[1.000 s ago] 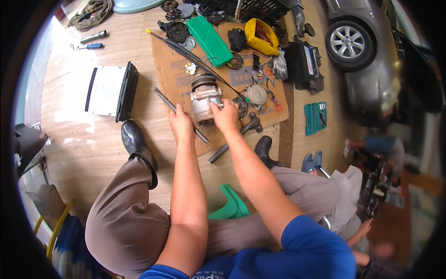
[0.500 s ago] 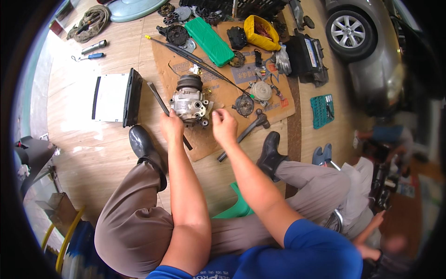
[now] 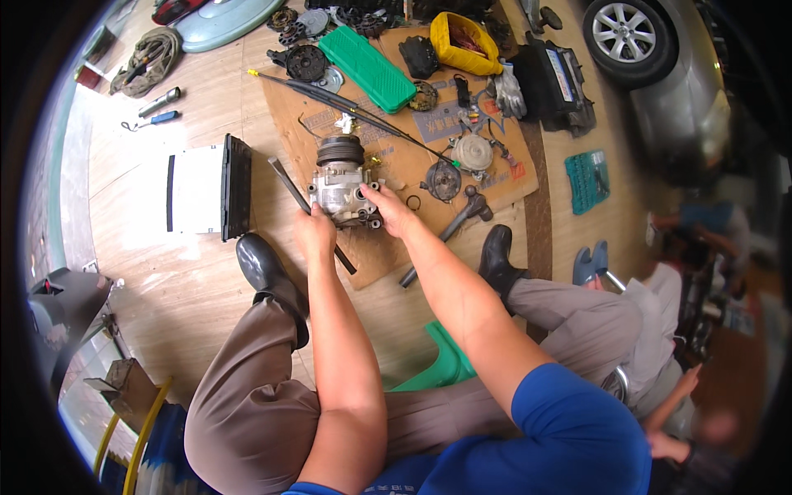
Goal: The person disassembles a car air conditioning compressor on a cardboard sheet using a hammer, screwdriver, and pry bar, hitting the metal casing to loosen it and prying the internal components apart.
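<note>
Pale, wood-patterned floor is spread across most of the frame, and its upper right is taken up by a grey car. From the upper centre down to the middle, the floor is covered by a sheet of brown cardboard. Left of the cardboard, a white case edged in black is set down. A black, battery-like box is seen at the upper right, while a long green case and a yellow container with reddish contents are placed at the upper centre. Just above the middle of the frame, a silvery metal unit is seen over the cardboard, its ribbed black pulley pointed toward the top. To its lower right, a hammer is laid. A dark bar is crossed by the left grip, whose fingertips are set at the unit's lower left corner; how far it is closed, and whether the bar is held, cannot be told. The right grip is placed against the unit's lower right side, its fingers partly curled; whether it is fully closed cannot be told.
</note>
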The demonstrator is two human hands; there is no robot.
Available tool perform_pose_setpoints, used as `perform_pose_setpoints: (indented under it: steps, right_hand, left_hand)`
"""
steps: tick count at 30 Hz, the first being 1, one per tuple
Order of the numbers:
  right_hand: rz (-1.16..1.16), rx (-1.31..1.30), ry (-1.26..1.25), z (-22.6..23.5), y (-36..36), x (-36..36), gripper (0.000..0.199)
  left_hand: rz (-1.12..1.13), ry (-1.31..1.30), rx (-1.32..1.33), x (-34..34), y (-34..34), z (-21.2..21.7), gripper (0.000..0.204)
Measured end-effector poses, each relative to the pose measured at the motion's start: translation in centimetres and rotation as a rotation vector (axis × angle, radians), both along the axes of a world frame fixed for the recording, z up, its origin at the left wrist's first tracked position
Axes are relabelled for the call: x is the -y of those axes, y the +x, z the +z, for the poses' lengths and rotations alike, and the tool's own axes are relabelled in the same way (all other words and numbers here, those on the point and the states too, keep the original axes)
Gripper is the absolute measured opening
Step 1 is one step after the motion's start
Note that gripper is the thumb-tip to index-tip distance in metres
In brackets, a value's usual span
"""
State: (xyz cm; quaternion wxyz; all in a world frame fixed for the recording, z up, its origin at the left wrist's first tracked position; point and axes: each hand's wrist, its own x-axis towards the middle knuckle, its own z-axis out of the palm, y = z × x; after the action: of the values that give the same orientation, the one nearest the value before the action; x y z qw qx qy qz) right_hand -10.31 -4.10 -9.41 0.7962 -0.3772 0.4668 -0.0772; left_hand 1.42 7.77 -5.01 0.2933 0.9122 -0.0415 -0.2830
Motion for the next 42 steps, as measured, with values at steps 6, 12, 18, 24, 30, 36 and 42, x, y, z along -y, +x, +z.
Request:
perform_pose_setpoints:
  steps: [6,12,18,24,30,36,42]
  right_hand:
    - [0.079,0.053,-0.071,0.7,-0.2,2.5,0.063]
    - [0.385,-0.090,-0.205,1.7,0.5,4.9,0.081]
    - [0.231,-0.110,-0.431,-0.6,-1.7,1.2,0.090]
    - [-0.057,-0.282,-0.577,-0.1,-0.5,-4.6,0.081]
    - [0.007,-0.757,-0.962,3.3,-2.3,-4.0,0.070]
    - [0.166,-0.300,-0.632,11.5,-4.9,-8.7,0.042]
    - [-0.044,-0.167,-0.017,13.8,-6.4,-14.3,0.032]
  left_hand:
    - [-0.006,0.058,-0.006,1.7,-2.2,2.1,0.037]
    - [0.173,-0.009,-0.105,3.0,-6.5,3.0,0.033]
    - [0.358,-0.089,-0.135,2.1,-6.9,3.0,0.032]
    - [-0.024,0.125,-0.247,-1.3,-0.8,-0.4,0.037]
    - [-0.058,-0.214,-0.273,0.8,1.4,5.9,0.033]
    - [-0.096,-0.301,-0.574,2.2,-1.9,4.8,0.028]
    - [-0.441,-0.131,-0.630,1.7,-4.6,7.0,0.030]
